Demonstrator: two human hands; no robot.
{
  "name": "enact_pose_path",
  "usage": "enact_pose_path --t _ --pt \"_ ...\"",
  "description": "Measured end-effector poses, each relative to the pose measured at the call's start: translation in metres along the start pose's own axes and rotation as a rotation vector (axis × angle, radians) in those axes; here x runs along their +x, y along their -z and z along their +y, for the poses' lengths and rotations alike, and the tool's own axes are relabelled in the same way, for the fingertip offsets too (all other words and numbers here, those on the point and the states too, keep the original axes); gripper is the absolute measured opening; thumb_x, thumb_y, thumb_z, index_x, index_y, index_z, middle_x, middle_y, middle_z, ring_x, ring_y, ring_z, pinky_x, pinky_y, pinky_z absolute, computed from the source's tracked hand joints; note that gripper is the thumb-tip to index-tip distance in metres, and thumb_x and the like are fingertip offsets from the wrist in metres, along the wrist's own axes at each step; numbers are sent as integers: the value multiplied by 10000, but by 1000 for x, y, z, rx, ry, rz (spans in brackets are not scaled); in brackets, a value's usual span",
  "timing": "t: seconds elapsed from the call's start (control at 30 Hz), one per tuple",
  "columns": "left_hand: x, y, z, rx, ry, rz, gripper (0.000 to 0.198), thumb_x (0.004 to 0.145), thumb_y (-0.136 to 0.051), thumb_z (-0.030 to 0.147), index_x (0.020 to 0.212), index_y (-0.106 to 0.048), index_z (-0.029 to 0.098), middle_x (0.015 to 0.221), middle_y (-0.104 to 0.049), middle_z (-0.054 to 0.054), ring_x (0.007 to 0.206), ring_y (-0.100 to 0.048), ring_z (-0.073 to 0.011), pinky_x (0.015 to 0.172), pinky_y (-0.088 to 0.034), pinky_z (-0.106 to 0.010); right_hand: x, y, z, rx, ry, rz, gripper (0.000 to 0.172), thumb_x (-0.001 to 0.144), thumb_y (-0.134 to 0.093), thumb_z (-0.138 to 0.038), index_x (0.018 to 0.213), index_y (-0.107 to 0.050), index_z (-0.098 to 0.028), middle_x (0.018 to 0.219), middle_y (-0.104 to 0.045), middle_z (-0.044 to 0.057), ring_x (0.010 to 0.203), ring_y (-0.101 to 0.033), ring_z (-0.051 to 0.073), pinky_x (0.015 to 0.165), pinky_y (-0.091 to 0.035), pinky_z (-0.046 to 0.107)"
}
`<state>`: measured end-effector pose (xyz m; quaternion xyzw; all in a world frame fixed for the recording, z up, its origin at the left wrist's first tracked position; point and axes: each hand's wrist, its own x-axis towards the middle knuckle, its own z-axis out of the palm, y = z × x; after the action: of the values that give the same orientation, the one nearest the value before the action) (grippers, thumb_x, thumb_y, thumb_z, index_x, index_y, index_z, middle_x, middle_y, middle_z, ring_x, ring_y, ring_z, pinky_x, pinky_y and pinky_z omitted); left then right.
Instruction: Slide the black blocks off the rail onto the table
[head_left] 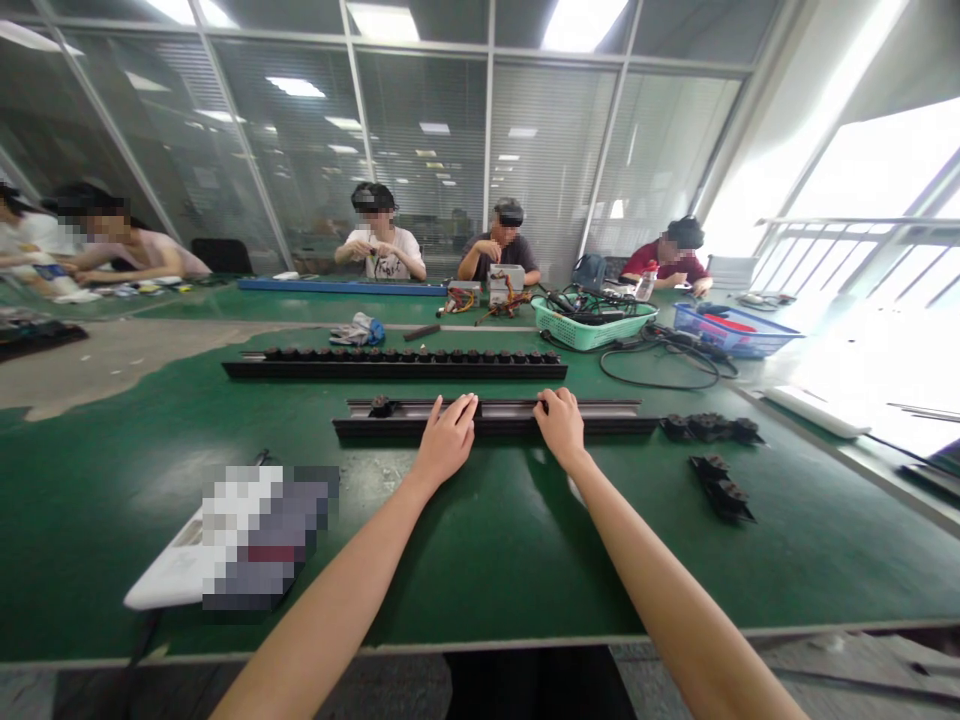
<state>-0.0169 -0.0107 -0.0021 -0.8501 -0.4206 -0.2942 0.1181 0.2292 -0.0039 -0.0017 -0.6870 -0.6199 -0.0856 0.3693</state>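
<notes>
A long black rail (615, 427) with a pale channel lies crosswise on the green table (480, 560). My left hand (448, 436) rests on its middle, fingers stretched over the top edge. My right hand (560, 425) is farther right on the same rail, fingers bent over the channel; whatever they hold, if anything, is hidden. One small black part (382, 406) sits in the channel near the left end. Behind it lies a second black rail (390, 370) with a row of several black parts along it.
More black parts (709, 428) lie off the rail's right end, with a short strip (721, 488) nearer. A white device (176, 560) is at front left. Farther back are a green basket (592, 330), a blue basket (742, 340), cables (660, 380), gloves (358, 330) and several seated people.
</notes>
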Motion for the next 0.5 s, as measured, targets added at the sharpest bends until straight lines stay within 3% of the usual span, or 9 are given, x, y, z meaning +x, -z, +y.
enact_pose_path --t 0.17,0.5 --pt "0 -1 -1 -4 -1 9 537 1081 -299 221 1588 -474 197 1580 -559 -118 1467 -526 -243 1312 -259 -557 -2 4 13 116 68 -37 275 1000 -528 -232 1150 -757 -217 1093 -666 99 1053 -592 246 815 -494 336" --pt "1 -3 -2 8 -11 5 552 1075 -305 216 1609 -445 209 1579 -559 -121 1463 -531 -247 1309 -264 -561 -5 -1 17 46 107 0 319 1034 -503 -249 1215 -763 -216 1139 -665 118 1096 -578 245 858 -511 339"
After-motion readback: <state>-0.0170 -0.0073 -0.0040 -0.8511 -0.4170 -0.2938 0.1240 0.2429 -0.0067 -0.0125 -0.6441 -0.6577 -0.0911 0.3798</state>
